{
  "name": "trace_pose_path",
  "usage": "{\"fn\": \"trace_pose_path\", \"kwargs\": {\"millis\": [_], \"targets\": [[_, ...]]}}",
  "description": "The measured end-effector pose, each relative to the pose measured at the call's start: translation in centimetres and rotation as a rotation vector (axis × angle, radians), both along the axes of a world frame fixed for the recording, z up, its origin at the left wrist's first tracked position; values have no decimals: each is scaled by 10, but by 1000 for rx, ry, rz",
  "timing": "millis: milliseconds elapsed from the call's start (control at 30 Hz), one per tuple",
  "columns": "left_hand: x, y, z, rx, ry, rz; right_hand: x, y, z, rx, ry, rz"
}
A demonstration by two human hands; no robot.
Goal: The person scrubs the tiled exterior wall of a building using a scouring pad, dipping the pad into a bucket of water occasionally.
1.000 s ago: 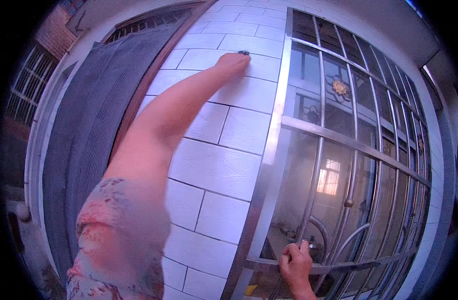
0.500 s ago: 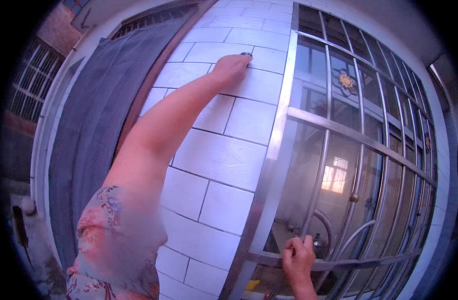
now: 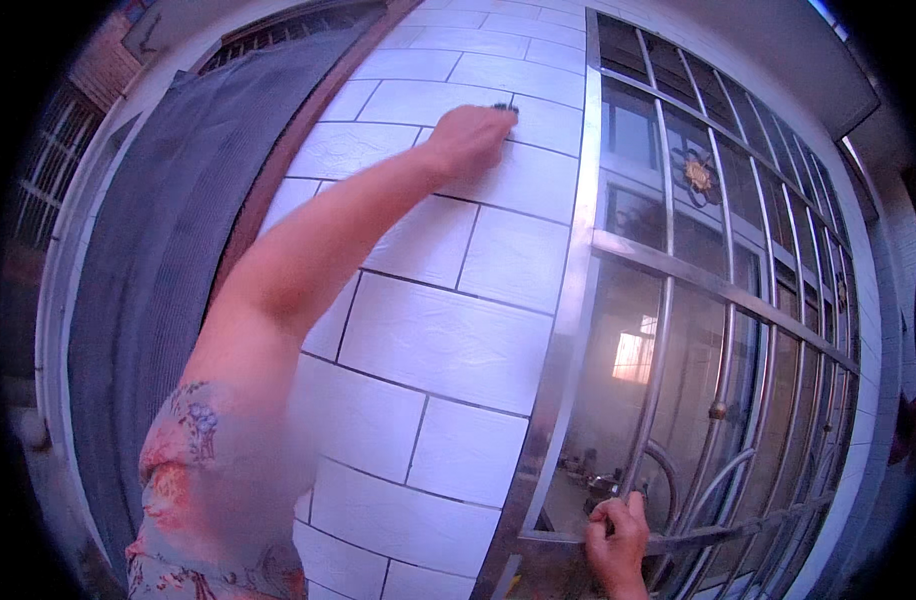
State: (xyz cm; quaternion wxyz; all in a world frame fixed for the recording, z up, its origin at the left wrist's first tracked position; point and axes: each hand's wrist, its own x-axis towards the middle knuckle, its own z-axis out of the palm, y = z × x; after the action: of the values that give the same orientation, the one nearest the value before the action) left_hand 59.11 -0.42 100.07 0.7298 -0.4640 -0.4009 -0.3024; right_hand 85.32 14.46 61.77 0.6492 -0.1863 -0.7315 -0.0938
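High up on the white tiled wall (image 3: 433, 340), my left hand (image 3: 470, 138) is closed round a small dark thing (image 3: 506, 107) with a ragged edge. Only its top shows past my fingers, at a dark joint between tiles, and its kind cannot be made out. My left arm stretches up from a flowered sleeve (image 3: 178, 440). Lower right, my right hand (image 3: 618, 535) has its fingers curled together in front of the lower bar of a metal window grille (image 3: 678, 262). Whatever those fingers hold, if anything, is hidden; I cannot tell whether they touch the grille.
A dark ribbed curtain (image 3: 168, 260) hangs in a doorway on the left, beside a brown frame (image 3: 288, 150). Behind the grille is window glass, with several small items (image 3: 600, 484) visible through it. A gold flower ornament (image 3: 697, 174) sits among the upper bars.
My left hand, with the small dark thing, has shifted slightly right along the tile joint. The view has turned a little, and my right hand appears slightly lower and further right, still curled.
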Motion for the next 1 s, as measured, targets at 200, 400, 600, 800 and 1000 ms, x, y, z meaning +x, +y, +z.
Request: {"fn": "trace_pose_path", "kwargs": {"millis": [200, 400, 600, 800, 1000], "targets": [[-2, 3, 12, 23, -74, -2, 1, 5, -5, -7, -11, 10], [22, -7, 39, -109, -314, 155, -2, 6, -3, -51, -31, 65], [9, 2, -19, 19, -94, 48, 3, 3, -1, -24, -18, 69], [13, -1, 11, -27, -139, 30, 1, 3, -3, -3, -4, 54], [23, -4, 32, -89, -227, 115, 2, 2, -1, -5, -37, 81]]}}
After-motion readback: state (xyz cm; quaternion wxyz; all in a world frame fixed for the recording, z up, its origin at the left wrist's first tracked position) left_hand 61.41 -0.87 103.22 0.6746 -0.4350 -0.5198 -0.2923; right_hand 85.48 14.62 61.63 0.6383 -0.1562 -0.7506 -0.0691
